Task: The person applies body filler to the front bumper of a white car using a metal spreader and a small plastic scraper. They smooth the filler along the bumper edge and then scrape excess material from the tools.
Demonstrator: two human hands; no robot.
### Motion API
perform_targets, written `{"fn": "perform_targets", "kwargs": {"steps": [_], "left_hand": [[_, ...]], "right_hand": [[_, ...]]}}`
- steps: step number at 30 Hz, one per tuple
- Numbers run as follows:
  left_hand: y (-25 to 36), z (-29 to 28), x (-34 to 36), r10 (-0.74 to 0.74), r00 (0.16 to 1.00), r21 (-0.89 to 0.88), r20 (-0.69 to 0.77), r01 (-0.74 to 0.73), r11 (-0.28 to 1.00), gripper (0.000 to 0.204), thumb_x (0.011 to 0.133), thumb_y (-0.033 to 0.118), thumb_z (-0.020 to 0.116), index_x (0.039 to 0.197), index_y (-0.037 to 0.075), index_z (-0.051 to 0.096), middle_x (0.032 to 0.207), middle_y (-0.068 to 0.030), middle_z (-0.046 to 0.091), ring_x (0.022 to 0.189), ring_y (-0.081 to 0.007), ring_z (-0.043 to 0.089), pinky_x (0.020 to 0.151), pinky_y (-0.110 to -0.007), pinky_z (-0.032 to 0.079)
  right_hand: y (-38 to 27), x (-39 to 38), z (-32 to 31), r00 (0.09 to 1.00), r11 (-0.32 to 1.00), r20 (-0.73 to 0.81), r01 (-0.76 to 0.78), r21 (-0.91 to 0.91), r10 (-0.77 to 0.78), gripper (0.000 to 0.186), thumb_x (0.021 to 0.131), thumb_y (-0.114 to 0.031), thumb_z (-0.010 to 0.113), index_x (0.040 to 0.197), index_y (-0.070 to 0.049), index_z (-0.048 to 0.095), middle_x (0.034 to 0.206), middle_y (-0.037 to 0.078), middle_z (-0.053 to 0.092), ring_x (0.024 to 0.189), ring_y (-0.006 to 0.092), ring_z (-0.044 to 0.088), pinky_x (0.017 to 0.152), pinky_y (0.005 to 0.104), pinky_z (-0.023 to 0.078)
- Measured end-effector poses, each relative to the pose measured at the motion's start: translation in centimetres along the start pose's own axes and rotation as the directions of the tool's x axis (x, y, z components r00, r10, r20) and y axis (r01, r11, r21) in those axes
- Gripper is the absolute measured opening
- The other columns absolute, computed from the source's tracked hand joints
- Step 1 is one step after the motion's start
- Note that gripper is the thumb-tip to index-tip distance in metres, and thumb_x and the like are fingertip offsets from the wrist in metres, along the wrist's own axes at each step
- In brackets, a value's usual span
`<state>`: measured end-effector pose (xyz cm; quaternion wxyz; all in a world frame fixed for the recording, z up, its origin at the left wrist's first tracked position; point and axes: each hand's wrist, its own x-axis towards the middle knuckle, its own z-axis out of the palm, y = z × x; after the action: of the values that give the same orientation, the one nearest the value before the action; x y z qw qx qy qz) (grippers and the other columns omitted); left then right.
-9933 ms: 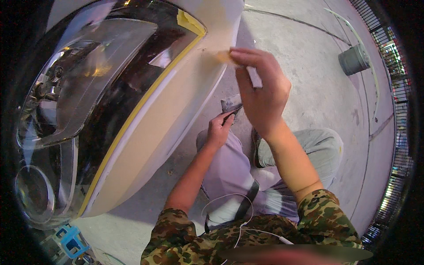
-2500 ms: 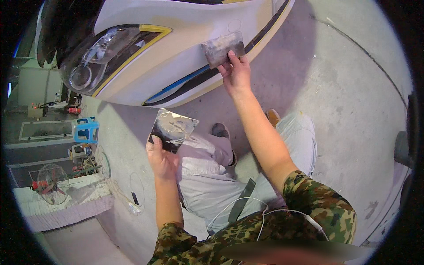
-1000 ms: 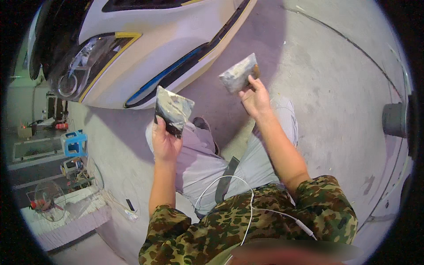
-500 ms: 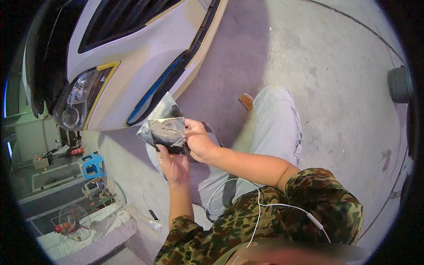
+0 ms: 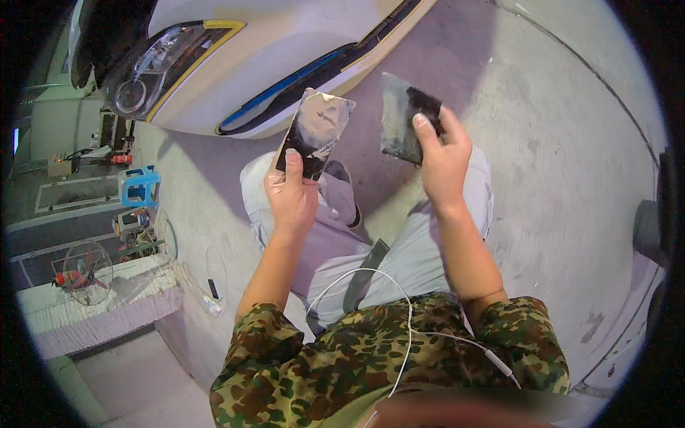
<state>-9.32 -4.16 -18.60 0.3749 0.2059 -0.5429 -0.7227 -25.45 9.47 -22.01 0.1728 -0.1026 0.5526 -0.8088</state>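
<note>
In my left hand (image 5: 291,196) is a flat, dark putty scraper (image 5: 321,128) with a smear of greyish-beige putty over its upper face. My left thumb presses on the near end, with the fingers behind it. My right hand (image 5: 446,167) pinches a second putty scraper (image 5: 403,114), dark with a pale, smudged side, between thumb and fingers. A gap separates the two scrapers, both held above my knees. Beyond them is the white car bumper (image 5: 285,71), with beige patches and yellow tape edging its headlight (image 5: 153,68).
Concrete floor (image 5: 556,178) stretches to the right, with a dark object (image 5: 648,228) at its far edge. To the left are a blue stool (image 5: 139,187), a wire-caged fan (image 5: 85,271) and a pale ledge (image 5: 121,314). A white earphone cable (image 5: 357,271) hangs over my lap.
The two scrapers, overlapping before, are now apart: my right hand has moved away to the right with its scraper. The view has shifted, so the car sits higher in it.
</note>
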Motion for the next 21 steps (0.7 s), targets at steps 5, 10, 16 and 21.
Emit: {"fn": "perform_targets", "kwargs": {"steps": [5,10,16,21], "left_hand": [[-0.6,2.3,0.6,0.064,0.998,0.097,0.005,-0.064,0.993,0.042,0.103,0.023,0.059,0.136,-0.004,0.057,0.123,-0.0091,0.067,0.11,-0.0152,0.062,0.097,-0.03,0.047],[-1.1,3.1,0.5,0.05,0.999,0.218,0.02,-0.053,0.974,0.042,0.102,0.02,0.061,0.136,-0.004,0.057,0.117,-0.0071,0.068,0.103,-0.0122,0.061,0.091,-0.025,0.046],[-1.0,3.7,0.5,0.144,0.979,0.56,0.142,-0.199,0.804,0.031,0.099,0.005,0.059,0.129,-0.002,0.064,0.1,-0.0027,0.07,0.084,-0.0076,0.058,0.077,-0.022,0.047],[-0.2,4.6,1.3,0.172,0.945,0.666,0.277,-0.318,0.675,0.03,0.096,0.0,0.06,0.125,0.0,0.067,0.075,0.0026,0.058,0.067,-0.0046,0.045,0.061,-0.02,0.037]], "right_hand": [[-0.6,-2.6,1.7,0.97,0.958,0.003,0.238,-0.161,-0.241,0.018,0.095,-0.008,0.066,0.107,0.005,0.069,0.09,-0.002,0.063,0.078,0.0053,0.052,0.069,0.021,0.045],[-0.6,-2.4,2.0,0.987,0.983,-0.078,0.127,-0.134,-0.138,0.022,0.093,-0.005,0.064,0.112,0.005,0.069,0.093,0.007,0.067,0.081,0.0114,0.06,0.075,0.026,0.049],[-0.6,-1.5,1.8,0.994,0.991,-0.027,0.108,-0.076,-0.11,0.027,0.092,-0.004,0.061,0.116,0.005,0.067,0.1,0.011,0.07,0.086,0.0147,0.064,0.081,0.0283,0.051],[-0.8,-1.0,1.5,0.996,0.996,-0.014,0.083,-0.032,-0.083,0.027,0.092,-0.004,0.061,0.117,0.005,0.067,0.099,0.008,0.07,0.087,0.0117,0.062,0.081,0.0267,0.051]]}}
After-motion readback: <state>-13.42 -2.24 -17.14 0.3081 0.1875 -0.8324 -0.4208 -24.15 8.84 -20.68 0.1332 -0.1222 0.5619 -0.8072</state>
